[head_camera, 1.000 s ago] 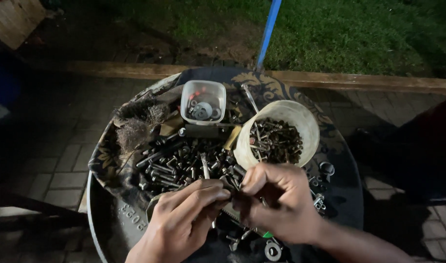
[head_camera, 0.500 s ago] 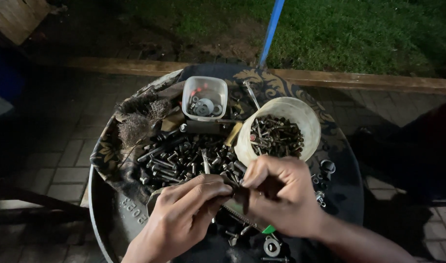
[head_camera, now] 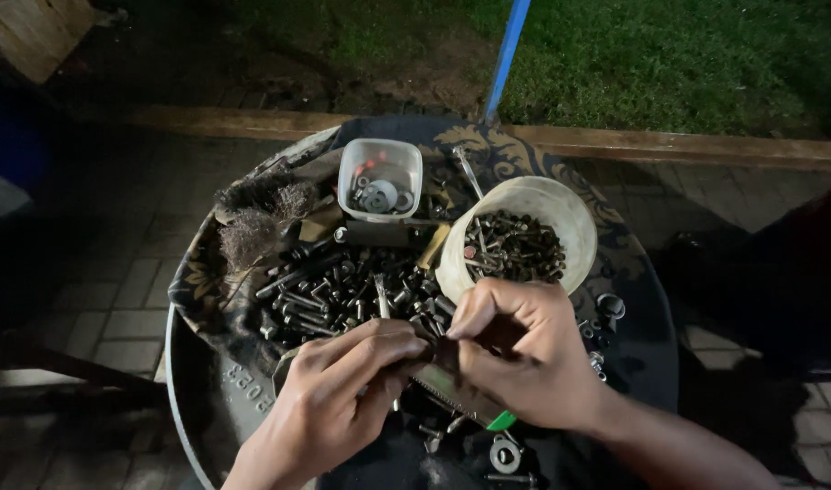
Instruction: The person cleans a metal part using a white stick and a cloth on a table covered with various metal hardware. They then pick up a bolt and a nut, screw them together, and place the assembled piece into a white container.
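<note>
Gripping flat tool (head_camera: pixel 452 392), 2 hands (head_camera: pixel 434 381), bolt pile (head_camera: pixel 343 290)

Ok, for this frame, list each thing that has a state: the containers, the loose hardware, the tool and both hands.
Clear square tub: open, upright, holds washers.
Round white bowl: open, tilted, part full of small screws.
Bolt pile: loose, heaped on the round tray.
Wire brushes: lying on the tray.
Flat metal tool: held across both hands.
Left hand: closed around the tool.
Right hand: pinching at the tool.
</note>
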